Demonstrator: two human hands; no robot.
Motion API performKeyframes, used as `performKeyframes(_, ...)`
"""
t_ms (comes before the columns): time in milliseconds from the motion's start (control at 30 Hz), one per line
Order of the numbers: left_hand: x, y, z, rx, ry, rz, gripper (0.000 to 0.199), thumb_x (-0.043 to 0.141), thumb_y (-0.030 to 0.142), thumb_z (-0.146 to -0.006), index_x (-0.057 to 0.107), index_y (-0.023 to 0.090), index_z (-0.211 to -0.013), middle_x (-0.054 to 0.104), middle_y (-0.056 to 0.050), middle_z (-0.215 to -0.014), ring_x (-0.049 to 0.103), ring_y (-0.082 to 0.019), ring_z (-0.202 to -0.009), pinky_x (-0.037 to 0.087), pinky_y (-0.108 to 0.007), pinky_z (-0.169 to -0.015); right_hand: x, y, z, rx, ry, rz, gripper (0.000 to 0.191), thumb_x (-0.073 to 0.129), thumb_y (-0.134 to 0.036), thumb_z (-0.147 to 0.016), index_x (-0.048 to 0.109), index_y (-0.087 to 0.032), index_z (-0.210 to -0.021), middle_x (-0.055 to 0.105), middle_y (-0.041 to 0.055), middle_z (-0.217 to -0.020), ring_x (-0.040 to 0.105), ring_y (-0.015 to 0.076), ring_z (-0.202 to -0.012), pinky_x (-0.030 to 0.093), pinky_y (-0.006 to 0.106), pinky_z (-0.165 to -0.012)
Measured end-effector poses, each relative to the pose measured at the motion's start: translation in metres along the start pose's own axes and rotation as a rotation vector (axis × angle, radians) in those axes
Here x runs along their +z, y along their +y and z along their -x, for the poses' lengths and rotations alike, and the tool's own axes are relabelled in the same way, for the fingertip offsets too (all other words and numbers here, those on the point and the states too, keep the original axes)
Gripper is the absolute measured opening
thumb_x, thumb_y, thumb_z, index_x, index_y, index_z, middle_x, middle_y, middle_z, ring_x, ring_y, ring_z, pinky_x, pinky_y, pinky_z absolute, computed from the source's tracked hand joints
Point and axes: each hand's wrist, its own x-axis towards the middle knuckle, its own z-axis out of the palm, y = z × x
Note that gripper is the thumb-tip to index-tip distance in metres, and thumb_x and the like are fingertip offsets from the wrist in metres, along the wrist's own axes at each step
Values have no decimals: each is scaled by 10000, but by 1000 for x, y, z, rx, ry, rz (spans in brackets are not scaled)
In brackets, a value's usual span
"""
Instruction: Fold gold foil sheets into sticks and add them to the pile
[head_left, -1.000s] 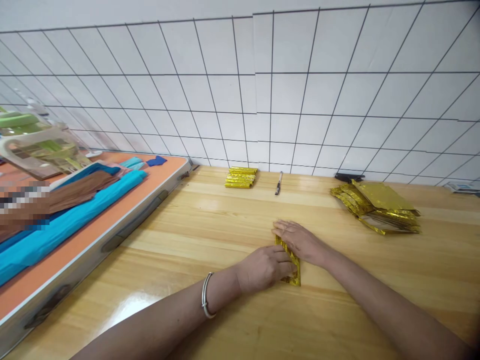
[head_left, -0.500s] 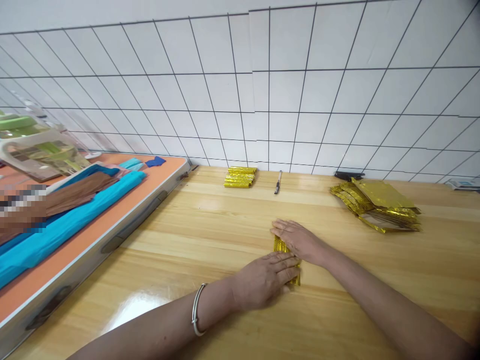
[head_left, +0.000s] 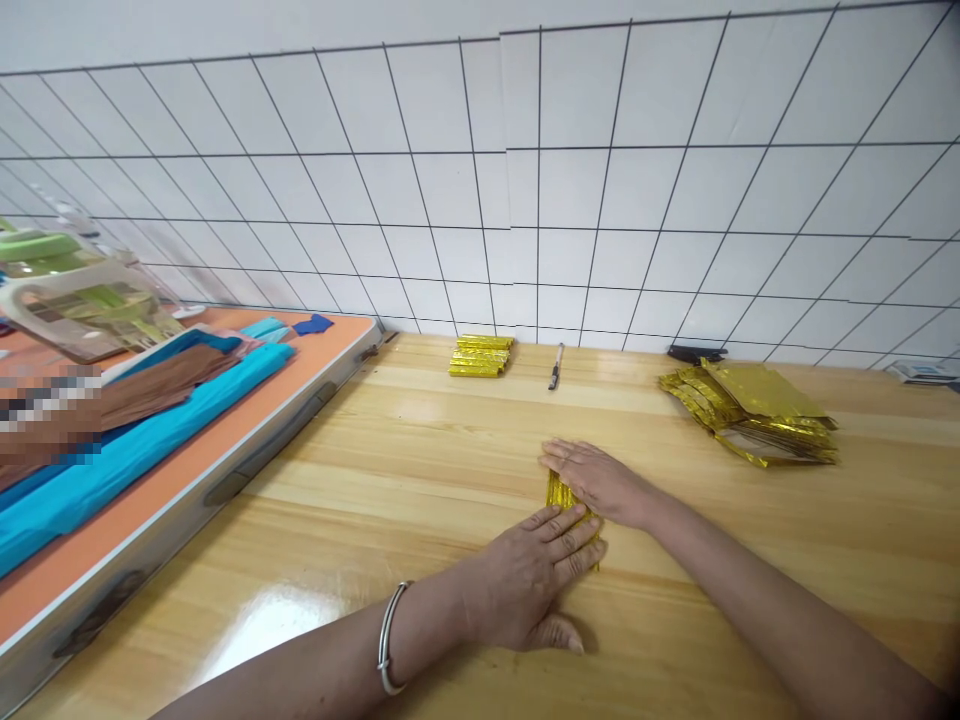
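A strip of gold foil paper (head_left: 561, 492), creased into narrow folds, lies on the wooden table beneath both hands. My left hand (head_left: 529, 570) rests flat across its near end, fingers spread and thumb stretched out on the tabletop. At the far end my right hand (head_left: 596, 480) lies flat on top, fingers extended. The two hands almost touch, and they hide most of the foil.
Toward the wall sit a folded gold foil bundle (head_left: 481, 356) and a pen (head_left: 556, 367). A stack of gold sheets (head_left: 757, 410) lies at right, by a black object (head_left: 697, 353). An orange-topped surface (head_left: 330, 345) at left carries blue rolled material (head_left: 150, 450).
My left hand's fingers have spread and its thumb has swung outward, away from the foil. The right hand stays almost in place.
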Motion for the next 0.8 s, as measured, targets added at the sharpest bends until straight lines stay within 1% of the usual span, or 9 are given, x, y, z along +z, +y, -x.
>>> performKeyframes(167,2,1,0,-15,-12,-6,807,303,645,-844,183,95,-1421,112,-150,-1483,49,-307,-1369,86,-446,-1123,-6,-7,2,37,-22,28,491,280,-397,-943,309,-208,-1395,290,60,-1460,221,189,-1344,193,384,-1096)
performKeyframes(300,2,2,0,-17,-29,-4,804,289,644,-848,178,92,-1422,106,-156,-1483,54,-307,-1368,86,-449,-1121,-5,-6,2,66,-27,46,514,267,-433,-939,256,-236,-1414,246,39,-1477,186,186,-1355,161,382,-1103)
performKeyframes(433,1,3,1,-13,-20,-6,789,288,634,-855,184,94,-1420,106,-154,-1484,49,-303,-1370,87,-442,-1122,-1,5,-5,112,-15,93,558,250,-475,-931,205,-225,-1429,204,47,-1488,157,192,-1362,135,394,-1103)
performKeyframes(533,2,3,1,-10,-12,-12,789,299,632,-853,183,97,-1421,113,-153,-1484,57,-307,-1369,94,-449,-1120,0,16,-14,138,-8,125,573,235,-498,-926,192,-230,-1431,198,46,-1488,155,195,-1362,141,408,-1099)
performKeyframes(667,3,2,1,-16,-1,-37,793,302,641,-846,193,101,-1417,134,-150,-1483,86,-304,-1368,107,-445,-1119,-3,33,-25,171,30,167,577,224,-511,-921,231,-224,-1422,222,53,-1482,181,202,-1356,160,417,-1095)
performKeyframes(733,3,2,1,-13,6,-52,791,301,642,-845,203,101,-1414,144,-150,-1481,98,-301,-1367,117,-440,-1118,-6,39,-31,197,55,177,584,225,-507,-921,261,-194,-1413,247,79,-1472,202,218,-1350,168,434,-1092)
performKeyframes(800,3,2,1,-8,7,-61,788,301,639,-847,205,99,-1413,150,-150,-1480,102,-300,-1367,124,-438,-1118,-10,40,-35,225,90,189,589,236,-490,-922,283,-154,-1404,267,113,-1461,211,233,-1347,171,452,-1090)
